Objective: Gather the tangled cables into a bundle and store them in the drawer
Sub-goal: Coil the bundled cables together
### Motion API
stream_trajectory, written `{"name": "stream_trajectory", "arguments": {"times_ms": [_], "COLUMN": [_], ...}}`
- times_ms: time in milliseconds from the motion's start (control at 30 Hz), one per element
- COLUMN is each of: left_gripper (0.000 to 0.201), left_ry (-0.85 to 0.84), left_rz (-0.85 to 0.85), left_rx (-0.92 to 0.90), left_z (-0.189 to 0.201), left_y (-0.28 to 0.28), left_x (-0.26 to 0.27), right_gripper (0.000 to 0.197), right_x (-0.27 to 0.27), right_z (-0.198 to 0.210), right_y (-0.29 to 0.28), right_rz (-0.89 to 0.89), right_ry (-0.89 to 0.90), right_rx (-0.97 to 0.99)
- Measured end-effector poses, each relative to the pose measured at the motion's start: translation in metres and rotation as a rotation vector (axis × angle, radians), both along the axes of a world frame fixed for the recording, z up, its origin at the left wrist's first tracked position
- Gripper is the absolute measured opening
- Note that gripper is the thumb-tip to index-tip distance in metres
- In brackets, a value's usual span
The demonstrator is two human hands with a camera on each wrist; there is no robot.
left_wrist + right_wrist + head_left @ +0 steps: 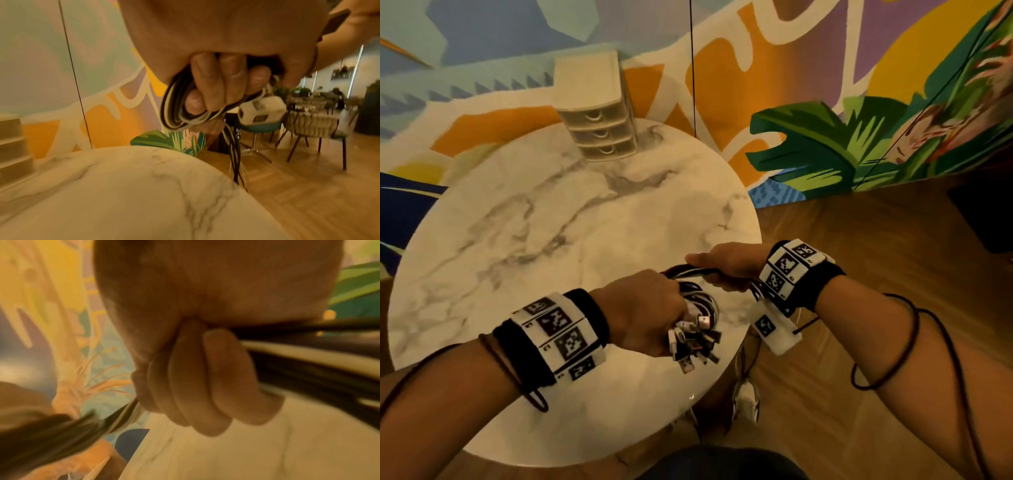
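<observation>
A bundle of black and white cables point(700, 303) hangs above the near right part of the round marble table point(551, 222). My left hand point(643, 308) grips the looped part, its fingers point(207, 87) curled round the cables point(176, 110), with several USB plugs point(695, 342) sticking out below it. My right hand point(726, 265) grips the same strands a little to the right, fingers point(205, 378) wrapped round the cables point(308, 353). A small beige drawer unit point(595, 113) with three shut drawers stands at the table's far edge.
A painted mural wall point(825, 102) runs behind the table. Wooden floor point(859, 240) lies to the right. Loose cable ends point(236, 159) dangle past the table's edge. Chairs and tables point(308, 123) stand farther off in the room.
</observation>
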State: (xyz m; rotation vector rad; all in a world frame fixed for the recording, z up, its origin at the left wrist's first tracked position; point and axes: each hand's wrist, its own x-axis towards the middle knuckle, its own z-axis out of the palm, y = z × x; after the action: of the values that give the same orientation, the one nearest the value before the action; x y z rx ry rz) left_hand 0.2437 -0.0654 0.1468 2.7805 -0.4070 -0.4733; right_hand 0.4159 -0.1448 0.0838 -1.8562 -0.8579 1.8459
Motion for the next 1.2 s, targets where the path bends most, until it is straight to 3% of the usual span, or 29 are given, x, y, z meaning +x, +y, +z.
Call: {"name": "stream_trajectory", "arguments": {"times_ms": [67, 200, 400, 467, 533, 633, 867, 1000, 1033, 1200], "left_gripper": [0.051, 0.012, 0.012, 0.012, 0.021, 0.029, 0.024, 0.061, 0.06, 0.025], "left_ry": [-0.035, -0.095, -0.169, -0.096, 0.083, 0.139, -0.068, -0.179, -0.209, -0.409], "left_rz": [0.066, 0.152, 0.218, 0.165, 0.1, 0.072, 0.394, 0.596, 0.642, 0.925], "left_rx": [0.039, 0.08, 0.087, 0.131, 0.241, 0.343, 0.035, 0.013, 0.006, -0.094], "left_z": [-0.005, -0.004, -0.009, -0.004, 0.002, 0.003, -0.012, -0.034, -0.042, -0.059], "left_y": [0.01, 0.024, 0.032, 0.029, 0.023, 0.019, 0.038, 0.044, 0.044, 0.032], "left_x": [0.0, 0.0, 0.005, 0.008, 0.009, 0.014, 0.022, 0.016, 0.014, 0.018], "right_gripper": [0.06, 0.066, 0.057, 0.055, 0.054, 0.055, 0.056, 0.049, 0.047, 0.046], "right_x": [0.0, 0.001, 0.006, 0.011, 0.015, 0.013, 0.002, -0.001, -0.002, -0.01], "right_z": [0.007, 0.011, 0.021, 0.027, 0.03, 0.032, 0.037, 0.044, 0.045, 0.045], "right_y": [0.002, 0.004, 0.004, 0.003, 0.002, 0.001, 0.015, 0.018, 0.018, 0.014], "right_rz": [-0.002, -0.016, 0.001, 0.006, 0.009, 0.023, -0.005, -0.109, -0.141, -0.308], "right_ry": [-0.031, -0.086, -0.204, -0.237, -0.243, -0.278, -0.433, -0.36, -0.337, -0.231], "right_rx": [0.038, 0.094, 0.145, 0.161, 0.152, 0.14, 0.227, 0.292, 0.317, 0.416]}}
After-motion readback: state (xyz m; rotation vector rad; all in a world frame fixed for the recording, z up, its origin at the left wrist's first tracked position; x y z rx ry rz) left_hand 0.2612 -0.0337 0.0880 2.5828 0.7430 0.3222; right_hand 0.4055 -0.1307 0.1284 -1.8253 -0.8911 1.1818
